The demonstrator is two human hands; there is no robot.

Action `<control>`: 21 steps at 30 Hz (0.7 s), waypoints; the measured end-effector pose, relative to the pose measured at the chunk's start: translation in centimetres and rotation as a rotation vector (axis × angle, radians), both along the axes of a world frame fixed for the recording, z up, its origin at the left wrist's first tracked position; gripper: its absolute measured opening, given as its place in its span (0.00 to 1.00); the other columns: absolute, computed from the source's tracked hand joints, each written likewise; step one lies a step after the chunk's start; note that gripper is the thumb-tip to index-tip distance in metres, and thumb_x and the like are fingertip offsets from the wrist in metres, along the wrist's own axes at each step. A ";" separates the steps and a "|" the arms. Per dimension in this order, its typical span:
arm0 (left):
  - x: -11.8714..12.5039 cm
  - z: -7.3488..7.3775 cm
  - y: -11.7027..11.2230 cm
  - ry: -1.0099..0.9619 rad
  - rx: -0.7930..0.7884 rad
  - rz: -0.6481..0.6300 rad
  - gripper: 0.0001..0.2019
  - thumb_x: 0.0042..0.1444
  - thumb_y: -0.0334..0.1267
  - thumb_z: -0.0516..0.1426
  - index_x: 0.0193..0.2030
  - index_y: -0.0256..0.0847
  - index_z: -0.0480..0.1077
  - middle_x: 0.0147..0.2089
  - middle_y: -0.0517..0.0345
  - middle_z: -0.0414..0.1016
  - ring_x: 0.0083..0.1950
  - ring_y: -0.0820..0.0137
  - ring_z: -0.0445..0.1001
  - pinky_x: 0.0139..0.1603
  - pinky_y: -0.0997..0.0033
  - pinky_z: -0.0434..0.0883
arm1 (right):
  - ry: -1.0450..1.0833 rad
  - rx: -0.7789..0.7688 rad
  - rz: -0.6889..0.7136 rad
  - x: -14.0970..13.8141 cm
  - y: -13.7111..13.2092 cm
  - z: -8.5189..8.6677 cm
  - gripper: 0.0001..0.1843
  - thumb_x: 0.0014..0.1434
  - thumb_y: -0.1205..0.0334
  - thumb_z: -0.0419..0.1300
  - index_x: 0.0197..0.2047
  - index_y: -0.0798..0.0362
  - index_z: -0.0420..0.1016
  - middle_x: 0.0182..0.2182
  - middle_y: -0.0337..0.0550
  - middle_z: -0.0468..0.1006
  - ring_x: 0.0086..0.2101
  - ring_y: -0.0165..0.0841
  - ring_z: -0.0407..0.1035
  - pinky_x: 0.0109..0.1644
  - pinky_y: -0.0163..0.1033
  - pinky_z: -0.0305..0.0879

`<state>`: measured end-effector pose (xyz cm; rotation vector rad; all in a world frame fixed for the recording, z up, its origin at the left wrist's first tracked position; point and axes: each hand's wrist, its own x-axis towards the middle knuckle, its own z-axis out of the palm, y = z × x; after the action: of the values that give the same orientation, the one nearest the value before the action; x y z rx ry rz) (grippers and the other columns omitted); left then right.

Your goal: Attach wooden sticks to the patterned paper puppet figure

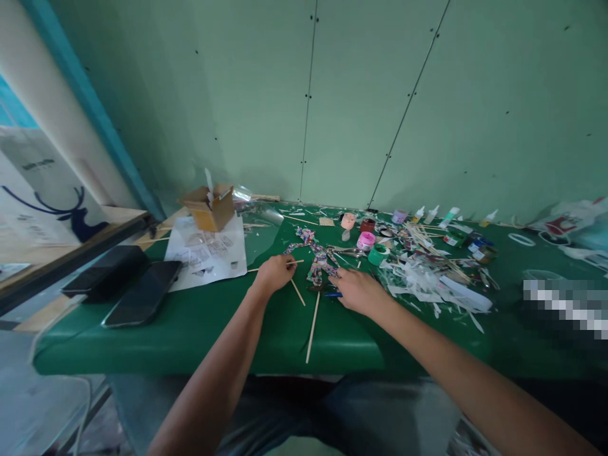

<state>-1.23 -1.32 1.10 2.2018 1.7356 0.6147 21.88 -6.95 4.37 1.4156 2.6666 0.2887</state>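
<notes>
A colourful patterned paper puppet (pixel 317 256) lies flat on the green table (pixel 190 323), with thin wooden sticks (pixel 313 326) running from it toward me. My left hand (pixel 275 273) is closed in a pinch on a thin stick by the puppet's left arm. My right hand (pixel 357 291) rests on the puppet's lower right side, fingers curled down onto it; a blue object (pixel 332 294) shows just under the fingertips.
Small paint pots (pixel 365 240), glue bottles (pixel 449 217), sticks and paper scraps (pixel 427 272) crowd the right. A cardboard box (pixel 211 208) and printed sheet (pixel 206 252) sit left of centre. Two dark phones (pixel 142 292) lie at the left edge.
</notes>
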 end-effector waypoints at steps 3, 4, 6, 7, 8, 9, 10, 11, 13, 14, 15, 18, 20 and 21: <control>0.1 0.2 -0.1 -0.031 0.054 0.009 0.08 0.57 0.36 0.53 0.35 0.43 0.74 0.35 0.54 0.78 0.35 0.65 0.74 0.31 0.73 0.61 | 0.038 0.001 -0.009 0.1 -0.1 0.0 0.21 0.54 0.64 0.58 0.52 0.52 0.74 0.41 0.50 0.75 0.39 0.40 0.72 0.38 0.40 0.67; 0.1 0.2 -0.1 -0.041 0.073 0.006 0.08 0.57 0.36 0.53 0.35 0.43 0.74 0.36 0.54 0.77 0.35 0.65 0.74 0.32 0.73 0.61 | 0.048 0.001 -0.016 0.2 -0.1 0.0 0.21 0.54 0.64 0.58 0.52 0.51 0.73 0.41 0.50 0.75 0.39 0.41 0.72 0.38 0.40 0.67; 0.1 0.2 0.0 -0.058 0.103 -0.001 0.08 0.57 0.36 0.53 0.36 0.43 0.74 0.37 0.53 0.77 0.36 0.66 0.74 0.33 0.73 0.61 | 0.053 -0.004 -0.026 0.3 -0.1 0.0 0.21 0.54 0.64 0.57 0.53 0.52 0.73 0.41 0.50 0.75 0.40 0.41 0.72 0.38 0.40 0.67; 0.1 0.2 0.0 -0.062 0.113 -0.002 0.08 0.57 0.36 0.53 0.36 0.42 0.73 0.37 0.53 0.77 0.36 0.66 0.74 0.33 0.73 0.62 | 0.050 -0.008 -0.029 0.3 -0.1 0.0 0.21 0.54 0.64 0.57 0.53 0.52 0.73 0.41 0.50 0.75 0.40 0.42 0.72 0.38 0.41 0.67; 0.2 0.2 0.1 -0.064 0.118 0.000 0.08 0.58 0.37 0.53 0.36 0.42 0.73 0.37 0.53 0.77 0.36 0.66 0.74 0.33 0.73 0.62 | 0.044 -0.013 -0.029 0.3 -0.1 0.0 0.21 0.55 0.64 0.57 0.53 0.52 0.73 0.41 0.50 0.75 0.40 0.42 0.72 0.38 0.41 0.67; 0.2 0.1 0.1 -0.063 0.121 0.002 0.08 0.58 0.37 0.53 0.36 0.42 0.73 0.36 0.53 0.77 0.36 0.66 0.74 0.33 0.73 0.62 | 0.038 -0.017 -0.027 0.2 -0.1 0.0 0.21 0.55 0.64 0.57 0.53 0.52 0.73 0.41 0.50 0.74 0.40 0.42 0.72 0.39 0.41 0.67; 0.2 0.1 0.1 -0.059 0.119 0.004 0.08 0.58 0.37 0.53 0.36 0.42 0.73 0.35 0.54 0.77 0.36 0.66 0.74 0.33 0.74 0.62 | 0.030 -0.020 -0.022 0.2 -0.1 0.1 0.21 0.55 0.64 0.57 0.53 0.52 0.73 0.41 0.51 0.74 0.41 0.42 0.72 0.40 0.42 0.67; 0.2 0.0 0.2 -0.055 0.116 0.005 0.08 0.58 0.37 0.53 0.36 0.42 0.73 0.35 0.54 0.77 0.35 0.66 0.74 0.32 0.74 0.62 | 0.020 -0.019 -0.016 0.1 -0.1 0.2 0.21 0.55 0.64 0.57 0.52 0.53 0.73 0.41 0.51 0.74 0.41 0.43 0.72 0.40 0.42 0.67; 0.2 -0.1 0.2 -0.053 0.117 0.003 0.08 0.58 0.37 0.53 0.36 0.43 0.73 0.34 0.55 0.77 0.35 0.66 0.75 0.32 0.74 0.62 | -0.004 -0.008 -0.010 -0.1 -0.2 0.4 0.19 0.55 0.64 0.57 0.51 0.53 0.74 0.41 0.51 0.74 0.41 0.43 0.72 0.40 0.43 0.68; 0.2 -0.2 0.2 -0.057 0.122 0.000 0.08 0.58 0.37 0.53 0.36 0.43 0.73 0.34 0.55 0.77 0.35 0.66 0.75 0.32 0.74 0.62 | -0.017 0.001 -0.012 -0.2 -0.2 0.5 0.18 0.55 0.65 0.56 0.50 0.54 0.74 0.41 0.51 0.74 0.40 0.43 0.72 0.40 0.43 0.68; 0.2 -0.3 0.3 -0.063 0.130 -0.002 0.08 0.58 0.37 0.53 0.36 0.43 0.73 0.35 0.55 0.77 0.35 0.66 0.75 0.32 0.74 0.62 | -0.030 0.010 -0.016 -0.3 -0.3 0.6 0.18 0.55 0.66 0.56 0.50 0.54 0.74 0.41 0.51 0.74 0.40 0.43 0.72 0.40 0.43 0.68; 0.2 -0.6 0.4 -0.089 0.163 -0.008 0.07 0.57 0.36 0.54 0.36 0.43 0.73 0.34 0.56 0.77 0.35 0.66 0.75 0.32 0.74 0.63 | -0.052 0.004 -0.021 -0.5 -0.4 0.6 0.19 0.56 0.70 0.54 0.50 0.55 0.73 0.42 0.52 0.74 0.39 0.42 0.72 0.38 0.42 0.68; 0.2 -0.8 0.5 -0.105 0.180 -0.021 0.07 0.57 0.36 0.54 0.36 0.43 0.73 0.33 0.56 0.77 0.34 0.66 0.75 0.32 0.74 0.63 | -0.045 -0.005 -0.013 -0.5 -0.4 0.3 0.20 0.56 0.70 0.53 0.52 0.55 0.73 0.43 0.52 0.74 0.40 0.41 0.73 0.39 0.41 0.67; 0.2 -0.8 0.6 -0.112 0.184 -0.030 0.07 0.57 0.36 0.54 0.36 0.43 0.73 0.33 0.56 0.77 0.34 0.66 0.75 0.32 0.74 0.63 | -0.035 -0.011 -0.010 -0.3 -0.3 0.2 0.21 0.56 0.69 0.53 0.53 0.55 0.72 0.44 0.52 0.74 0.40 0.41 0.73 0.39 0.41 0.67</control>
<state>-1.01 -0.72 0.28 2.2599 1.6457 0.9056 21.55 -7.27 4.56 1.4066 2.6291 0.2939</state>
